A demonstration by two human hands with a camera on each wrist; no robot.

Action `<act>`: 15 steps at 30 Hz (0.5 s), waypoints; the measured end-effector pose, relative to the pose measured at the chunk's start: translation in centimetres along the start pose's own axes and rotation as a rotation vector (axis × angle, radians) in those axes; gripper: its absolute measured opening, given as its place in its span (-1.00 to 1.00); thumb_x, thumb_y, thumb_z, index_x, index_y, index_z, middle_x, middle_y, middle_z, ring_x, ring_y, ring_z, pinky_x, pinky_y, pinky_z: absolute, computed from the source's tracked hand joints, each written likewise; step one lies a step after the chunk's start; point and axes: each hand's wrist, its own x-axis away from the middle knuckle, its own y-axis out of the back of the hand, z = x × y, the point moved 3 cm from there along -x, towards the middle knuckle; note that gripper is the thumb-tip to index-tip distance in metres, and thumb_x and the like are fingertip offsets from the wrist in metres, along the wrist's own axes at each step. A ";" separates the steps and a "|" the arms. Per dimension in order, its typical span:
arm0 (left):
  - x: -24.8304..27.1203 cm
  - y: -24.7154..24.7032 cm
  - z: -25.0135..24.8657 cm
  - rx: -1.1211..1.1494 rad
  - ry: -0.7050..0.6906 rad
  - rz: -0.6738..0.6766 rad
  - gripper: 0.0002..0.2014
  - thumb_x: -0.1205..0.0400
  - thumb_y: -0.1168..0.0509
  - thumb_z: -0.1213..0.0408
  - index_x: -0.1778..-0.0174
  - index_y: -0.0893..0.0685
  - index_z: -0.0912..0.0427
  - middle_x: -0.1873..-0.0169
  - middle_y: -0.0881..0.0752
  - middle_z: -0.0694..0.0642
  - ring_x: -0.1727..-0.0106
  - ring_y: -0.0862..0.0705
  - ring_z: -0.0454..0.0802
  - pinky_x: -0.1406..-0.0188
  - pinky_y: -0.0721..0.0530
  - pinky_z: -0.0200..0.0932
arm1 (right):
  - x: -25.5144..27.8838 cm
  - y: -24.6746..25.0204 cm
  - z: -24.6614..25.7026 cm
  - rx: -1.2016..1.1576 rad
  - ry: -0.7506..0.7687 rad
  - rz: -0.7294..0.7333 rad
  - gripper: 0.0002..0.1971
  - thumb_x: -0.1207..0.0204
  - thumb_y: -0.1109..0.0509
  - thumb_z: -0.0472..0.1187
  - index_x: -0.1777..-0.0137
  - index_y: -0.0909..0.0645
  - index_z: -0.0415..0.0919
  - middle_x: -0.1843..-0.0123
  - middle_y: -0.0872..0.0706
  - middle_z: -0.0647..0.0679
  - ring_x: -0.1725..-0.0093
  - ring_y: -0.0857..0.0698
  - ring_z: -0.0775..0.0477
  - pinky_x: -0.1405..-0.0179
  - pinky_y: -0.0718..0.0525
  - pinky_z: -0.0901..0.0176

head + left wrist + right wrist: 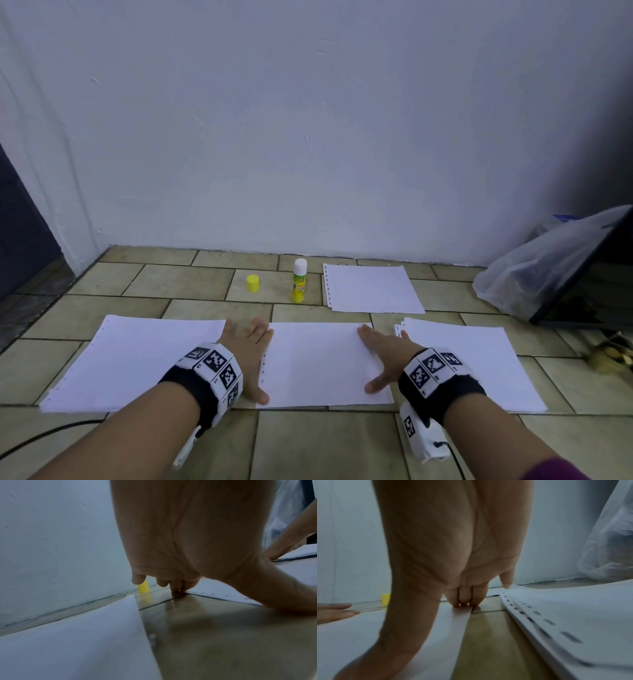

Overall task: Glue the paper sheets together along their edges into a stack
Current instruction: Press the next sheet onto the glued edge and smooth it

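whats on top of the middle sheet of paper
Both hands rest on the middle sheet: left hand at its left edge, right hand near its right. Anything beneath is covered.

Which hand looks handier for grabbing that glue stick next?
Left, probably. The left hand rests on the middle sheet's left edge, nearer the uncapped glue stick; the right hand presses the far edge.

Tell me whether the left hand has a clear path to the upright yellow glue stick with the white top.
Probably yes: the left hand lies flat at the middle paper sheet, and only bare tile floor separates it from the glue stick.
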 end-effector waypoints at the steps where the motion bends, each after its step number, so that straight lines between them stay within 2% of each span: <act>1: 0.1 0.0 0.0 -0.003 0.004 0.002 0.23 -0.44 -0.35 -0.34 -0.67 0.34 0.22 -0.67 0.33 0.10 -0.67 0.36 0.02 -0.57 0.27 0.39 | 0.0 0.0 0.0 -0.002 0.003 -0.001 0.14 -0.41 -0.50 0.14 -0.69 0.28 -0.15 -0.72 0.21 0.03 -0.68 -0.05 0.02 -0.63 0.25 -0.25; 4: 0.0 -0.3 0.2 -0.042 0.013 0.015 0.30 -0.39 -0.38 -0.36 -0.64 0.41 0.20 -0.66 0.38 0.08 -0.67 0.37 0.02 -0.58 0.25 0.40 | -0.1 -0.2 0.1 -0.004 0.003 -0.016 0.15 -0.39 -0.52 0.12 -0.69 0.26 -0.17 -0.72 0.21 0.02 -0.69 0.00 0.01 -0.64 0.18 -0.22; 8: -0.1 -0.1 0.0 -0.073 0.000 0.016 0.38 -0.32 -0.45 -0.36 -0.62 0.45 0.21 -0.65 0.41 0.10 -0.67 0.39 0.05 -0.59 0.24 0.39 | -0.4 0.2 0.6 0.020 -0.020 -0.111 0.15 -0.28 -0.62 0.09 -0.68 0.07 -0.19 -0.70 0.01 -0.02 -0.66 -0.04 -0.13 -0.63 -0.16 -0.09; 10: -0.1 0.1 -0.1 -0.076 -0.003 0.017 0.39 -0.32 -0.47 -0.33 -0.62 0.45 0.23 -0.65 0.41 0.13 -0.66 0.39 0.07 -0.60 0.23 0.39 | -0.5 0.3 0.6 -0.013 -0.032 -0.137 0.17 -0.24 -0.65 0.07 -0.67 0.06 -0.20 -0.69 -0.03 -0.06 -0.66 -0.05 -0.14 -0.63 -0.14 -0.05; 13: 0.2 0.5 -0.4 -0.075 0.004 0.002 0.39 -0.34 -0.48 -0.31 -0.61 0.47 0.26 -0.64 0.43 0.15 -0.66 0.39 0.09 -0.61 0.22 0.37 | -0.4 0.3 0.3 -0.095 -0.058 -0.131 0.25 -0.24 -0.66 0.04 -0.68 0.20 -0.21 -0.70 0.06 -0.08 -0.69 0.04 -0.13 -0.65 -0.01 -0.08; 15: 0.3 0.6 -0.5 -0.075 0.018 0.016 0.40 -0.35 -0.49 -0.29 -0.61 0.47 0.29 -0.63 0.43 0.17 -0.66 0.39 0.11 -0.62 0.24 0.31 | -0.2 0.3 0.2 -0.129 -0.078 -0.107 0.27 -0.24 -0.65 0.05 -0.68 0.24 -0.24 -0.71 0.07 -0.10 -0.69 0.02 -0.17 -0.64 -0.02 -0.08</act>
